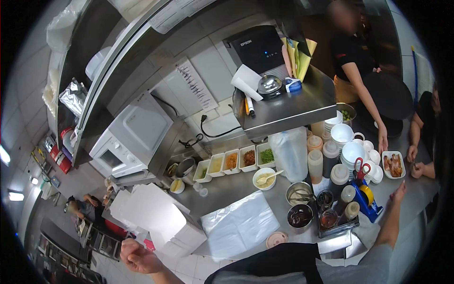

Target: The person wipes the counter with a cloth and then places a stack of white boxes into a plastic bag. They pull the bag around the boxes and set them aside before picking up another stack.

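My left hand (138,256) is raised at the lower left with its fingers curled closed, and nothing shows in it. It is in front of a white open cardboard box (163,217). My right hand (398,191) reaches out at the right, fingers stretched and apart, holding nothing. Just beyond its fingertips is a white rectangular dish (401,174) of browned food pieces. A co-worker's hand (382,138) extends down toward the same dish from the far side. Beside my right forearm stands a blue tape dispenser (373,211) with yellow tape and red-handled scissors (362,169).
Clear plastic sheets (241,225) lie before me. Behind them are tubs of toppings (247,158) and a bowl with a spoon (263,180). Sauce bottles (330,152), pots (300,217) and stacked white bowls (353,151) crowd the right. A steel shelf (288,111) overhangs the counter. Another person's hands (416,163) rest at the right.
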Available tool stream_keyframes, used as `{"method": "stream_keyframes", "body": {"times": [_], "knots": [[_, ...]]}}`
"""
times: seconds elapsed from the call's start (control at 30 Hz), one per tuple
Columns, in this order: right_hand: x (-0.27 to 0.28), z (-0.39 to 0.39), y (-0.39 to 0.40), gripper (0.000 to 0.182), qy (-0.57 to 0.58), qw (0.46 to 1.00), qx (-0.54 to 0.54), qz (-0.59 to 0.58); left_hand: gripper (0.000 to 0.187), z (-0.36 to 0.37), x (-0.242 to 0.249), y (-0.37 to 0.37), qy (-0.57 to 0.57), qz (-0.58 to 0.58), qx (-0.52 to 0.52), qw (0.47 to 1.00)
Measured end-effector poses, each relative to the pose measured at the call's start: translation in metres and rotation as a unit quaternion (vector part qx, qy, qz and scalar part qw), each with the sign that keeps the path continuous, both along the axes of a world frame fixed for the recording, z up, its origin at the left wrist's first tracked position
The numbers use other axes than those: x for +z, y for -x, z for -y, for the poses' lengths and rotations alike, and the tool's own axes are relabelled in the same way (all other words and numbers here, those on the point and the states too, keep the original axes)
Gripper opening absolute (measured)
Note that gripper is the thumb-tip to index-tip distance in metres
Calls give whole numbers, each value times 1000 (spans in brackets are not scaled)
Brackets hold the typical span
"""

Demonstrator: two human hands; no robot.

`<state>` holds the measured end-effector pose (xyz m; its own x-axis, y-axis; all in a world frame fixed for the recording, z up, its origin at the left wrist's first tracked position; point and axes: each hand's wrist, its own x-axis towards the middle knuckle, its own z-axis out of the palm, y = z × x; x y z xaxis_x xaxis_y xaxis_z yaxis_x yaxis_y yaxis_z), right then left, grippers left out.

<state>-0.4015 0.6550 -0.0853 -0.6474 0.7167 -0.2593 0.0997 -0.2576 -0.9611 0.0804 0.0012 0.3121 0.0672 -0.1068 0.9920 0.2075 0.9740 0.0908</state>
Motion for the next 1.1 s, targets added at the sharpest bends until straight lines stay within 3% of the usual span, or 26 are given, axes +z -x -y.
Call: {"method": "stream_keyframes", "body": {"times": [0.1, 0.13, 0.2, 0.3, 0.4, 0.47, 0.73, 0.8, 0.9, 1.0, 1.1], "knots": [[-94, -61, 83, 59, -153, 983, 4, -104, 43, -5, 5, 13, 14, -7, -11, 1000], [-108, -76, 93, 57, -183, 980, 48, -67, 43, -6, 6, 15, 22, -7, -12, 1000], [-124, -94, 102, 55, -244, 961, 131, 6, 44, -6, 3, 14, 10, 0, -4, 1000], [-128, -94, 104, 59, -365, 925, 109, 7, 44, -6, 4, 17, 9, 8, 6, 1000], [-124, -97, 119, 54, -238, 970, 48, 17, 44, -6, 3, 16, 13, 29, 15, 999], [-120, -102, 123, 52, -252, 964, 79, 31, 44, -7, 6, 18, 33, 41, 31, 998], [-57, -71, 85, 46, 30, 993, 95, 55, 43, -3, 4, 25, 20, 48, 10, 999], [-48, -63, 78, 45, 60, 992, 95, 63, 43, -3, 1, 23, 17, 55, 14, 998], [-42, -52, 74, 58, 72, 995, 26, 67, 42, -5, -1, 21, 14, 53, 21, 998], [-21, -48, 57, 52, 80, 985, 45, 149, 41, -8, -2, 17, 11, 54, 23, 998], [-20, -48, 49, 44, 103, 986, 71, 113, 38, -4, -4, 13, 15, 72, 18, 997]]}}
